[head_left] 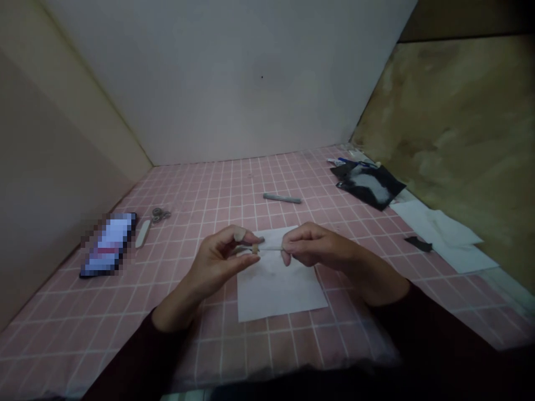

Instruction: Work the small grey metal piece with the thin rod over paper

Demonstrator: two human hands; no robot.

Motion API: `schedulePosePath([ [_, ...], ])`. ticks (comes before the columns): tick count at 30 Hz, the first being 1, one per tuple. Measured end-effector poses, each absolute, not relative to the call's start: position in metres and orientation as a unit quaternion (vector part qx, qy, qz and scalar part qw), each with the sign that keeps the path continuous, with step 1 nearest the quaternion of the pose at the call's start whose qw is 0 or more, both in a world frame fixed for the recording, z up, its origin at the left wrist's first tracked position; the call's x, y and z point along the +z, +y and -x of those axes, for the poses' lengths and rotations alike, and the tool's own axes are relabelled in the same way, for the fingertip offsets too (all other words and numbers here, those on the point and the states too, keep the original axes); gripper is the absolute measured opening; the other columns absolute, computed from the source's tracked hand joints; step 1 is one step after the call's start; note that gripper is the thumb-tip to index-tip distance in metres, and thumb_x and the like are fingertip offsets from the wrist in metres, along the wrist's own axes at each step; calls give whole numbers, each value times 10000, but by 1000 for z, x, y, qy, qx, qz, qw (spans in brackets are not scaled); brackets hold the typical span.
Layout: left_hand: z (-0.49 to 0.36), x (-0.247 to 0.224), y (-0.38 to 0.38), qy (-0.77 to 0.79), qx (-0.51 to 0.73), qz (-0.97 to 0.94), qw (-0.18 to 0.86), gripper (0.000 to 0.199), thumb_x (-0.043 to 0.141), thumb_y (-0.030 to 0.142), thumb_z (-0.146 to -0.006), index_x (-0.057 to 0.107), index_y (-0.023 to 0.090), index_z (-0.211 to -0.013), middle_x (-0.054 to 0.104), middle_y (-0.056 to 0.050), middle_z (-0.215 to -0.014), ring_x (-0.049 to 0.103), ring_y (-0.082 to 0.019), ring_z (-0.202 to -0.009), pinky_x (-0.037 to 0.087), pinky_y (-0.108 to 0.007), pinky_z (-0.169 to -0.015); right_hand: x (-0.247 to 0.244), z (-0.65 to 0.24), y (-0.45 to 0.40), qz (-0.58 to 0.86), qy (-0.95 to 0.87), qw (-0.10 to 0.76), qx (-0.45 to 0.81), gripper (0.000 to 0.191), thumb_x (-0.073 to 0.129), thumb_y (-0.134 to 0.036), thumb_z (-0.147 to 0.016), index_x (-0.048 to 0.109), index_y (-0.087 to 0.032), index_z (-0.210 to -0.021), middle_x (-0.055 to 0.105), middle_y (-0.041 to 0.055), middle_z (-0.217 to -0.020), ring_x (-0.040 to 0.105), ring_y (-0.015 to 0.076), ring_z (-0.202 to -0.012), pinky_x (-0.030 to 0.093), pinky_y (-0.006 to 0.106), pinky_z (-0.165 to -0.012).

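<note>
Two bare hands pinching a thin pale strand above a white paper sheet

Left hand and right hand: fingertips clenched on opposite ends; small tan lump at left end. Pink grid-patterned surface: grey stick above; scissors, white strip, pixelated phone at left; black pouch, loose white sheets at right.

A smooth pale grey wall panel closes off the far side, with a single small dark speck near its middle. A beige panel rises on the left, and a mottled brown-and-tan board leans in on the right. Below them lies a pink cloth with a white grid. The light is dim and soft.
</note>
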State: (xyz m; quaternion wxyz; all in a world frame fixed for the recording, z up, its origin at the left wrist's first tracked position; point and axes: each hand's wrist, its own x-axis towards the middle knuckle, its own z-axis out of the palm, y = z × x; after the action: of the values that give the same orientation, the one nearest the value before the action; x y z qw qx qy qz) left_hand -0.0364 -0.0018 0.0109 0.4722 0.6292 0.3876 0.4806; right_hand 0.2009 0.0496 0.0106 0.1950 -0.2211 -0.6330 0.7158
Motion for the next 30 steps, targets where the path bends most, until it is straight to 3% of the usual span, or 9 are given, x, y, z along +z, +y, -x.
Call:
schedulePosePath([
  [22,36,15,-2,365,465,-641,490,164,830,167,-731,765,196,-879,655,-35,-883,632,-139,-814,527,-233,-711,8,-197,48,179,-575,181,777,328,642,-417,-894,697,-103,-820,329,-109,-478,225,38,-412,165,207,-410],
  [27,39,11,0,368,511,-601,492,218,849,160,-707,757,211,-898,671,-23,-897,643,-137,-813,543,-235,-718,10,-197,47,189,-596,208,753,326,638,-408,-896,689,-102,-796,328,-107,-469,225,39,-415,154,213,-417],
  [30,36,11,0,388,475,-585,530,207,867,186,-686,753,186,-859,681,-21,-842,651,-136,-752,549,-230,-662,15,-196,45,198,-636,208,716,341,618,-422,-911,704,-104,-819,345,-95,-496,266,46,-437,192,210,-424],
])
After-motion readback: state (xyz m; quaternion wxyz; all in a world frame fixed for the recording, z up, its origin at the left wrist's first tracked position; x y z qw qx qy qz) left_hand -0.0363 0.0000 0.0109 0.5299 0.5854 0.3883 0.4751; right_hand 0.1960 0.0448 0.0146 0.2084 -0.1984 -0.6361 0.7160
